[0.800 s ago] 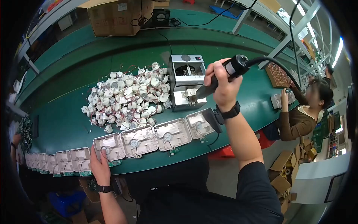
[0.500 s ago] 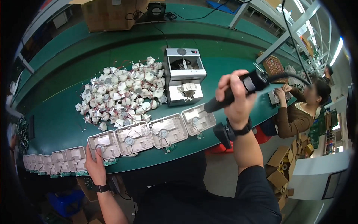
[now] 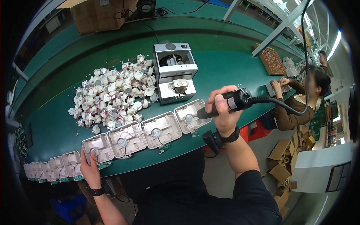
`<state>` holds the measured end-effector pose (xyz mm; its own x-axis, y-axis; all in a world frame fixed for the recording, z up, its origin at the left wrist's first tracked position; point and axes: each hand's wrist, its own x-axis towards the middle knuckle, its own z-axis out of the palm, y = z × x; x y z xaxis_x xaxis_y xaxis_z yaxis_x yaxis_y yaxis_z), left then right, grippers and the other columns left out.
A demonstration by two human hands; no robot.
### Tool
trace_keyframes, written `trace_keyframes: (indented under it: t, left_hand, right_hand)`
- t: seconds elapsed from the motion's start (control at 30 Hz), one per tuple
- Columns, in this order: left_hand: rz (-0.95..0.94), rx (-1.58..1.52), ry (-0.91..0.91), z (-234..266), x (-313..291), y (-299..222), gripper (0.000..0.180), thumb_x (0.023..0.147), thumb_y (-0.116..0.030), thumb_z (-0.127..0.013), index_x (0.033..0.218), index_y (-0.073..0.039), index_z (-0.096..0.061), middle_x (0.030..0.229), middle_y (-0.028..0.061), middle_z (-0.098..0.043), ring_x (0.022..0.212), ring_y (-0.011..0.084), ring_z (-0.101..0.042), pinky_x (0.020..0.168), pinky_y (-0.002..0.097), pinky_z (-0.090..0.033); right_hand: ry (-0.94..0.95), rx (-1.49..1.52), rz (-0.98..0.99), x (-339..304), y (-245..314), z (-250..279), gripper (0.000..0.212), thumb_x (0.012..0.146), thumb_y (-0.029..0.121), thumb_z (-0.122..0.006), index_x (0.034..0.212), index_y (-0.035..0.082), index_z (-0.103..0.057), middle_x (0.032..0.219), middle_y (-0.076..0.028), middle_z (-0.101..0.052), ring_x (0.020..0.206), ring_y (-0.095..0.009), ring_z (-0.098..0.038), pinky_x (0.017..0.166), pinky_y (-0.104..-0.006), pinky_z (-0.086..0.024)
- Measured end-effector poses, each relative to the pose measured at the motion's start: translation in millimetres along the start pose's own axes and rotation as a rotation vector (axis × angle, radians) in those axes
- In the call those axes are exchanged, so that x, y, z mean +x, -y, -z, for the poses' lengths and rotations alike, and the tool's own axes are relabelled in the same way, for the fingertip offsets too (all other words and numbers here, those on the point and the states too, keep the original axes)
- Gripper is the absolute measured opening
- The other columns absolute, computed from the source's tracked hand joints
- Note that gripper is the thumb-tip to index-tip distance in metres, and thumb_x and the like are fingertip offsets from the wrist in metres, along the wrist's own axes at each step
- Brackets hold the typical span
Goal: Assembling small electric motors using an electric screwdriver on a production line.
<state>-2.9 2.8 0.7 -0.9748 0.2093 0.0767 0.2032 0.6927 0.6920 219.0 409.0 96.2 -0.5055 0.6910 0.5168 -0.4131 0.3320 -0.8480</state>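
My right hand (image 3: 227,119) is closed round a black corded electric screwdriver (image 3: 237,100), raised over the right end of a row of white plastic housings. Its dark front end points left and overlaps the rightmost housing (image 3: 183,124) in the picture; I cannot tell whether they touch. At the left, my left hand (image 3: 91,173) grips the near left edge of another housing (image 3: 106,153). The thumb rests on the round silver speaker (image 3: 93,151) inside it, and the fingers lie along the outer wall. Thin wires run from the speakers to green circuit boards (image 3: 164,148) at the front.
A heap of white parts with red wires (image 3: 112,95) lies behind the row, beside a grey metal machine (image 3: 175,73). More housings (image 3: 56,167) continue left. On the right, a co-worker (image 3: 296,108) handles parts near a tray (image 3: 272,62). The screwdriver's cable (image 3: 285,106) loops rightward and up.
The whole view has shifted slightly. My right hand and the screwdriver have come lower and closer to the rightmost housing. My left hand stays on its housing.
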Motion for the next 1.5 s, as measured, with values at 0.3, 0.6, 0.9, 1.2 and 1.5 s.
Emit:
trace_keyframes:
  t: [0.3, 0.6, 0.9, 1.2, 1.5]
  left_hand:
    - [0.006, -0.011, 0.011, 1.9, -1.2, -6.7, 0.053, 0.101, -0.031, -0.063, 0.142, 0.001, -0.051, 0.114, 0.0186, -0.071, 0.099, 0.0192, -0.065, 0.089, 0.0338, -0.05]
    - [-0.004, -0.004, 0.005, 1.1, -0.9, -4.0, 0.054, 0.1, -0.032, -0.063, 0.141, 0.002, -0.052, 0.119, 0.0195, -0.07, 0.106, 0.0214, -0.065, 0.094, 0.0347, -0.049]
    - [0.009, -0.061, 0.039, 1.0, 1.4, -0.7, 0.051, 0.097, -0.027, -0.068, 0.136, 0.003, -0.055, 0.12, 0.0178, -0.069, 0.108, 0.0233, -0.064, 0.095, 0.0356, -0.049]
    - [0.076, -0.165, 0.089, -17.7, -8.3, -5.3, 0.061, 0.094, -0.033, -0.073, 0.136, 0.006, -0.053, 0.124, 0.0168, -0.064, 0.114, 0.0229, -0.061, 0.099, 0.0336, -0.047]
    - [-0.085, -0.02, 0.04, -21.8, -5.2, 9.0, 0.05, 0.093, -0.029, -0.072, 0.13, 0.002, -0.06, 0.118, 0.0165, -0.063, 0.112, 0.0322, -0.058, 0.099, 0.0404, -0.044]
  right_hand:
    - [-0.043, 0.046, -0.014, -10.2, -10.4, -2.1, 0.018, 0.09, 0.007, -0.058, 0.105, 0.003, -0.049, 0.081, -0.015, -0.062, 0.059, -0.017, -0.056, 0.056, -0.0314, -0.05]
    - [-0.022, 0.102, 0.112, -30.8, -23.1, 6.0, 0.02, 0.091, 0.008, -0.057, 0.107, 0.003, -0.044, 0.083, -0.016, -0.06, 0.06, -0.016, -0.055, 0.057, -0.031, -0.051]
    - [0.045, -0.032, -0.024, -1.9, -12.6, 0.3, 0.017, 0.09, 0.005, -0.06, 0.102, 0.003, -0.048, 0.079, -0.014, -0.063, 0.058, -0.015, -0.057, 0.057, -0.03, -0.051]
    - [0.143, -0.17, -0.1, 36.9, -9.6, 4.7, 0.013, 0.091, 0.006, -0.061, 0.099, 0.001, -0.052, 0.077, -0.013, -0.064, 0.057, -0.015, -0.058, 0.056, -0.0288, -0.05]
    - [0.02, 0.124, 0.087, 80.8, 7.8, -51.8, 0.015, 0.095, 0.014, -0.061, 0.095, 0.0, -0.055, 0.076, -0.013, -0.064, 0.056, -0.016, -0.059, 0.054, -0.0288, -0.049]
